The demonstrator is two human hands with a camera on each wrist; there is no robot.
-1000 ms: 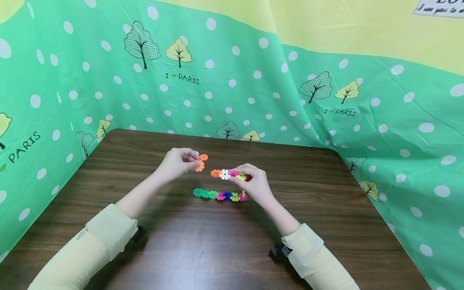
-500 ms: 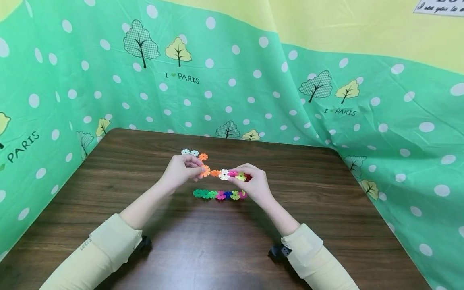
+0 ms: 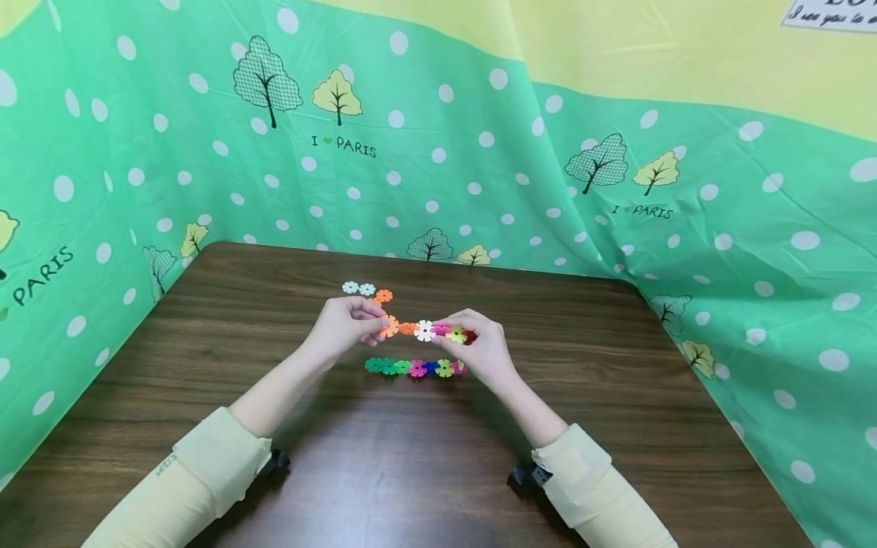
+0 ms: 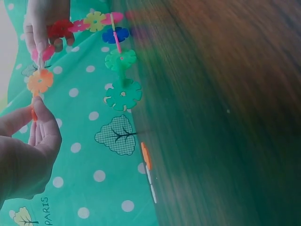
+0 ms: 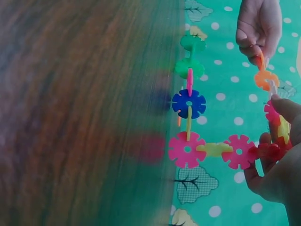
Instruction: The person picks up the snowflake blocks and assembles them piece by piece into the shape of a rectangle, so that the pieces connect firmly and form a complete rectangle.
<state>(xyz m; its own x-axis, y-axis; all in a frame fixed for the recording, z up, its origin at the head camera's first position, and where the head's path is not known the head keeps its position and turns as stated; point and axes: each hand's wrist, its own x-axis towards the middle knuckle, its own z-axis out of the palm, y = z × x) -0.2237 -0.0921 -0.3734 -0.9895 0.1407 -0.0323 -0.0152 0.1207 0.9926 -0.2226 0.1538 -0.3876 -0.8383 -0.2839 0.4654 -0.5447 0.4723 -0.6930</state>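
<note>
My left hand (image 3: 339, 327) pinches an orange snowflake-shaped plastic disc (image 3: 391, 326) between thumb and fingers. That disc meets the orange end disc (image 4: 40, 81) of a colourful chain; whether they are slotted together I cannot tell. My right hand (image 3: 486, 350) grips the chain by its white disc (image 3: 424, 330), with pink, yellow and red discs partly behind the fingers. From there the chain bends round into a lower row, with a blue disc (image 5: 189, 104), pink and yellow ones, and green discs (image 4: 123, 94) at its far end.
Two loose white discs (image 3: 359, 288) and an orange disc (image 3: 384, 295) lie on the dark wooden table (image 3: 384, 472) beyond my left hand. Another orange piece shows partly beside them. A green dotted cloth (image 3: 438, 190) hangs behind the table and at its sides.
My left hand has come right and nearer, bringing the orange disc from beside the loose discs to the chain's orange end. My right hand has stayed almost still, holding the chain.
</note>
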